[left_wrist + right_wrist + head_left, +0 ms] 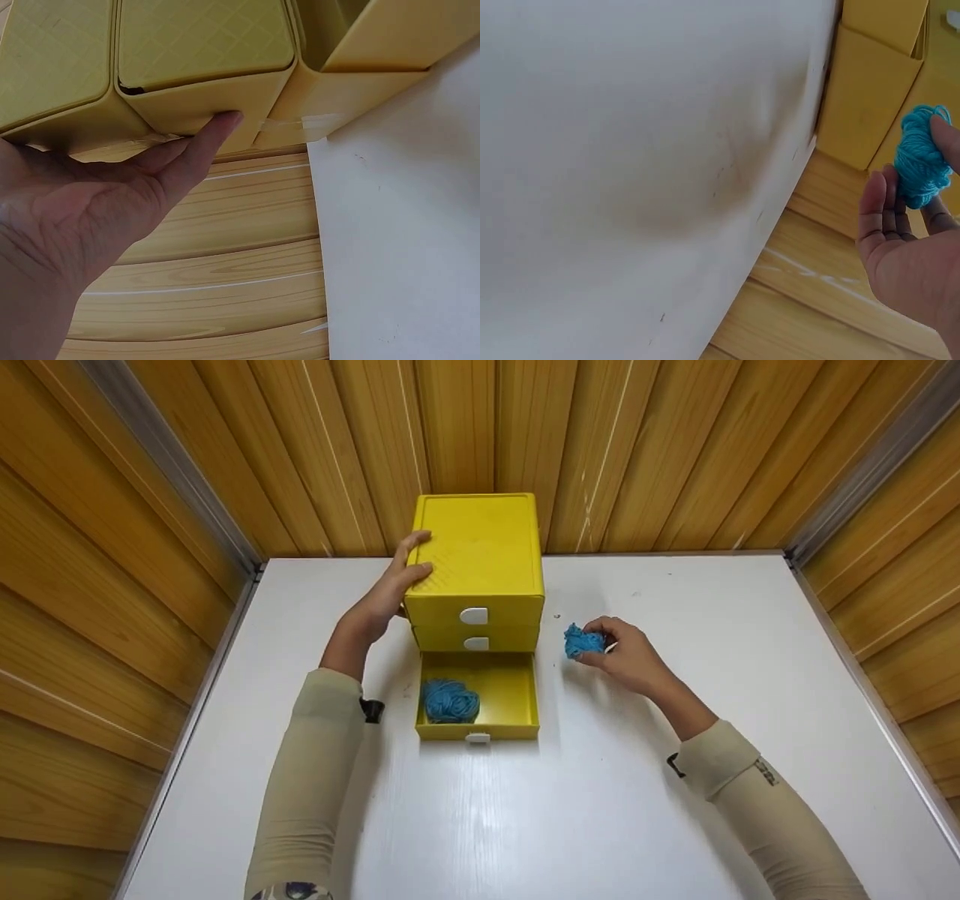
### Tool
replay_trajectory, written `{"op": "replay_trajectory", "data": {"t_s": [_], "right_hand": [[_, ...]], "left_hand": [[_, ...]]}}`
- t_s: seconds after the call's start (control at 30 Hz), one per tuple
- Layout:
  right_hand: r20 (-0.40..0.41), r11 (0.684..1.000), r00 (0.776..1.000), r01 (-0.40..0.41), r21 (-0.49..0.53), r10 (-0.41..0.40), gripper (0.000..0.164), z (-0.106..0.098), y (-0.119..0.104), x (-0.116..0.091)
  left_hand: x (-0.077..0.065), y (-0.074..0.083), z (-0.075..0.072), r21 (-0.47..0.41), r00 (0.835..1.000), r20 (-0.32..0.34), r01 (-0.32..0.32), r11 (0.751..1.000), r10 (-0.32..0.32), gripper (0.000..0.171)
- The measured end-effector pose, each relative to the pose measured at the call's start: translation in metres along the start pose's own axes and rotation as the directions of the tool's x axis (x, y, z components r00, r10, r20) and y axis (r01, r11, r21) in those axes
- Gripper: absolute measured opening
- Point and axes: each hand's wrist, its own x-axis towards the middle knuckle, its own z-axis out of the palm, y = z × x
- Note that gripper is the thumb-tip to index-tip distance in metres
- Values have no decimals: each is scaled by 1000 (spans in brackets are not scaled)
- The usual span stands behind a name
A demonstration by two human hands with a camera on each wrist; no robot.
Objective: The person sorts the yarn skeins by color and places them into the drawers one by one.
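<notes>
A yellow drawer cabinet (480, 544) stands in the middle of the white table, its bottom drawer (506, 697) pulled out. In that drawer's left part lies a darker blue ball of yarn (451, 702). My left hand (386, 589) rests against the cabinet's left side, with fingertips on the top edge. The left wrist view shows its fingers (199, 154) lying fairly straight on the side wall. To the right of the cabinet, my right hand (626, 652) pinches a bright blue ball of yarn (921, 161) between thumb and fingers, above the table.
Two upper drawers with white tabs, the top one's tab (473, 616) and the middle one's tab (476, 643), are pushed in. Wood-patterned panels (637, 450) rise behind and beside the white table (600, 825).
</notes>
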Motion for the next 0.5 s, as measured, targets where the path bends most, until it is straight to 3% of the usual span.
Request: {"op": "replay_trajectory", "data": {"t_s": [0.5], "right_hand": [[54, 996, 995, 80, 49, -82, 43, 28, -22, -27]], "left_hand": [[-2, -2, -3, -21, 1000, 6, -19, 1000, 20, 60]]}}
